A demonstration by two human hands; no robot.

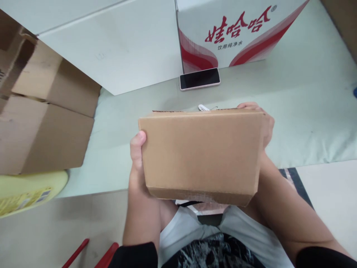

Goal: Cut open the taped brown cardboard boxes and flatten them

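Observation:
A brown cardboard box [200,152] is held up in front of my body, a broad plain side facing me. My left hand [137,150] grips its left edge, with the thumb on the near face and the other fingers hidden behind. At the far right corner my right hand [263,119] is wrapped round the box, fingers over the top edge. Clear tape shows along the lower edge of the box, and raw flap edges show at its top. Just beyond the box, a small white object [203,107] lies partly hidden on the table.
A phone [200,79] lies on the pale green table cover [306,123], against a white carton with red lettering [237,33]. Left of it stands a large white box [117,44]. Brown cartons [55,130] are stacked at left, above a yellow container [33,190]. Red legs [107,255] stand on the floor.

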